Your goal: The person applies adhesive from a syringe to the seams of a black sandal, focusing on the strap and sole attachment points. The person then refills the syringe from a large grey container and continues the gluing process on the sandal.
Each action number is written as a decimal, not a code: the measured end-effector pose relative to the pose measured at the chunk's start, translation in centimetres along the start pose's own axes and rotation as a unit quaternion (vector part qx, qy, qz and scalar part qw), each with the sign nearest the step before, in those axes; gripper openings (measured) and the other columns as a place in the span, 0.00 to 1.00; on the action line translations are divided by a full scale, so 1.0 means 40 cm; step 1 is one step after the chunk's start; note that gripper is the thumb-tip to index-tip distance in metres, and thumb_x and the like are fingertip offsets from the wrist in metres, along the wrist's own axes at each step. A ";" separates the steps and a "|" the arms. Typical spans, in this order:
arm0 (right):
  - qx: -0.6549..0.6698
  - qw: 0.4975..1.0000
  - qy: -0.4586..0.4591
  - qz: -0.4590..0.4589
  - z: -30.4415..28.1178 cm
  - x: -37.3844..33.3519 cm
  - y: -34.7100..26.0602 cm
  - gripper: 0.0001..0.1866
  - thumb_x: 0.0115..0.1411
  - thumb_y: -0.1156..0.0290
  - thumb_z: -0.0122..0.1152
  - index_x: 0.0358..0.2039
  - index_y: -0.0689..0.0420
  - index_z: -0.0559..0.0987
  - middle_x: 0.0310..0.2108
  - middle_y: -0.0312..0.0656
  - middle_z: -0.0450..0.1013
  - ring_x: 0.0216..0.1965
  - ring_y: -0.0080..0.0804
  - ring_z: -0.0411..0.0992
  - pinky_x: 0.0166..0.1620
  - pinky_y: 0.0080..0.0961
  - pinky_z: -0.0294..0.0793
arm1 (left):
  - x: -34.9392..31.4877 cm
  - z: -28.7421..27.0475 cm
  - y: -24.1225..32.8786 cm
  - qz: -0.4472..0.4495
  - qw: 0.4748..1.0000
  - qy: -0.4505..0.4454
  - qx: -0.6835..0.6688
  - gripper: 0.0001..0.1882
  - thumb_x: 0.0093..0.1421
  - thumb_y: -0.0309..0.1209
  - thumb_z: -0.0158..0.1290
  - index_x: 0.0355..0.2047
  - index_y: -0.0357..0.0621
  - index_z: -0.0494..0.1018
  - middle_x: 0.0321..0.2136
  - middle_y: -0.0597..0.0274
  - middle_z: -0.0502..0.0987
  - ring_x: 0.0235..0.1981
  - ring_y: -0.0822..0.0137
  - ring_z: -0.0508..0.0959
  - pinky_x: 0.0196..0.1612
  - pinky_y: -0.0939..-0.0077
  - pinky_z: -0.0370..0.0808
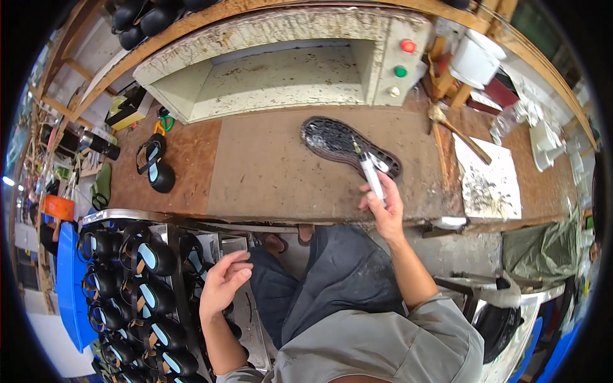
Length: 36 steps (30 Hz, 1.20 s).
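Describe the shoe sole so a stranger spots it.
Find the pale box at the back of the brown workbench. In front of the box's right half lies the sole. Unlike the sandals to its left, it is strapless, with a shiny black top.

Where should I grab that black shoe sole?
Probably hold the sole by its outer rim near the wider left end, coming from the left: it lies flat, its top looks shiny, maybe sticky, and the white syringe-like tool crosses its right part.

Brown workbench (191, 185) w/ wooden beam (185, 27) behind, grey flr (440, 247) below, bright lt (7, 180) at far L.
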State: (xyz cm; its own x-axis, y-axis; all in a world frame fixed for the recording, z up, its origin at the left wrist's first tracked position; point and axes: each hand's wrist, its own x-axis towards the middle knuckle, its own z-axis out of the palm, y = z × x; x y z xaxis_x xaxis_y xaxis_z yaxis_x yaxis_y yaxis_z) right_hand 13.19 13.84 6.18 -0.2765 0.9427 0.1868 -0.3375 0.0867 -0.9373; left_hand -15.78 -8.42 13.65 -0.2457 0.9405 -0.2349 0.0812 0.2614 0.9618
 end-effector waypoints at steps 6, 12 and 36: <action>-0.151 0.987 0.036 0.040 0.015 0.097 -0.055 0.24 0.61 0.69 0.54 0.57 0.60 0.63 0.32 0.39 0.73 0.21 0.18 0.67 0.24 0.14 0.67 | 0.206 -0.107 -0.001 0.069 0.976 0.196 -0.063 0.15 0.60 0.29 0.52 0.45 0.33 0.69 0.28 0.66 0.72 0.28 0.76 0.70 0.33 0.81 0.68; -0.343 0.939 -0.010 0.020 0.019 0.133 -0.090 0.24 0.61 0.66 0.54 0.55 0.62 0.66 0.30 0.37 0.71 0.22 0.19 0.63 0.26 0.16 0.63 | 0.356 -0.314 -0.011 0.144 0.825 0.531 -0.125 0.27 0.56 0.32 0.54 0.53 0.34 0.60 0.47 0.52 0.67 0.51 0.62 0.66 0.53 0.70 0.63; -0.479 0.871 0.022 -0.111 0.005 0.137 -0.158 0.20 0.54 0.68 0.55 0.48 0.61 0.71 0.35 0.59 0.73 0.36 0.54 0.74 0.39 0.39 0.73 | 0.785 -0.159 0.614 0.320 0.877 0.354 0.052 0.35 0.54 0.49 0.54 0.49 0.27 0.63 0.43 0.44 0.72 0.48 0.53 0.71 0.52 0.66 0.65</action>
State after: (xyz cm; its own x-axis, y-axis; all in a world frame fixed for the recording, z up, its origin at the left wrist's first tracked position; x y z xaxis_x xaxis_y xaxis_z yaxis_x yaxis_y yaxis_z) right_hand 13.63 18.41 13.19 -0.2583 0.8777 0.4036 0.5321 0.4780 -0.6989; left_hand -27.62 26.14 30.79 -0.6527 0.5415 0.5298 0.5001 -0.2173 0.8382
